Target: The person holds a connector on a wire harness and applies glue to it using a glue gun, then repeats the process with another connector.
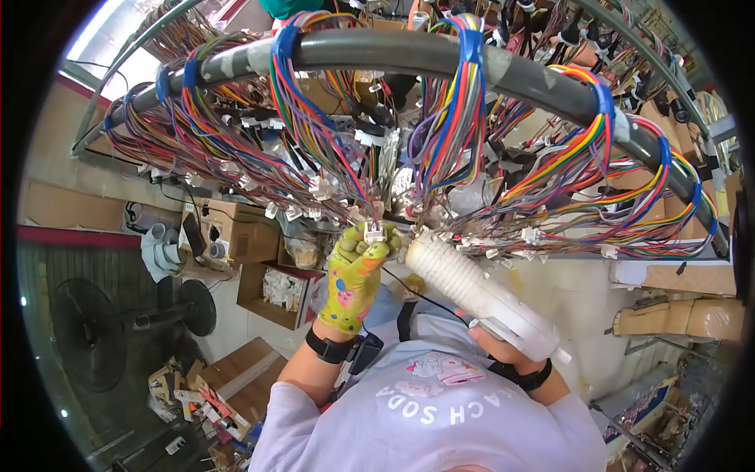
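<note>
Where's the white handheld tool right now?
The white handheld tool is right of centre in the head view, in the right hand, its ribbed end near the gloved left hand.

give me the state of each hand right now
Left hand: closed, holding a white connector.
Right hand: closed, holding a white handheld tool.

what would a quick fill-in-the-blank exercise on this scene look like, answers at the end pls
1. The left hand, at a white connector, wears a patterned yellow-green ____.
2. The ribbed tool in the right hand is ____ in colour.
3. Wire bundles are fastened to the curved dark bar with ____ tape.
4. The large black fan stands toward the picture's ____ side.

Missing words: glove; white; blue; left
</note>
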A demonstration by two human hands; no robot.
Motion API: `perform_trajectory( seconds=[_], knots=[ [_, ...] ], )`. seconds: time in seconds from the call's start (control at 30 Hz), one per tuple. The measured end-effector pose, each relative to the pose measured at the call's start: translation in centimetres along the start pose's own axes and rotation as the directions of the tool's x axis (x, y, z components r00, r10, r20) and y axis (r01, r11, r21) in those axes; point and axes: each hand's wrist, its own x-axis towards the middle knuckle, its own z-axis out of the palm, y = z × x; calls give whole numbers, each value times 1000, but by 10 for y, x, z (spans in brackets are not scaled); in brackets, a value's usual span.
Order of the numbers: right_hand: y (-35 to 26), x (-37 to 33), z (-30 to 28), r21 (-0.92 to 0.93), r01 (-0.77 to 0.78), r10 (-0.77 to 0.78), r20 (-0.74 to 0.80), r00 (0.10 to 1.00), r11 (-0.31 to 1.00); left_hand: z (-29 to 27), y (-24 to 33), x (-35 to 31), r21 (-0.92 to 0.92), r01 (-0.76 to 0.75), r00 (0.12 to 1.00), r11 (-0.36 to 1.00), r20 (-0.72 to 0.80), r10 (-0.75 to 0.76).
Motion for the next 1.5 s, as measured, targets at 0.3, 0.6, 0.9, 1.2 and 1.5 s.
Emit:
perform_trajectory(
  seconds=[0.3,0.6,0.9,1.2,1.5],
  knots=[
    [-12,16,11,40,-106,106,-4,994,994,15,-3,-7,64,-110,973,992,-195,120],
    [11,12,22,-63,-40,40,-3,999,997,13,-3,-9,88,-121,951,989,-276,141],
    [16,13,18,-187,7,-2,27,1000,982,6,-4,-11,177,-175,957,969,-199,209],
    [10,16,21,-249,5,-3,11,1000,969,8,-1,-12,162,-179,954,971,-214,211],
    [11,15,22,-227,-26,37,47,998,974,8,0,-11,159,-142,954,977,-242,179]
  ],
)
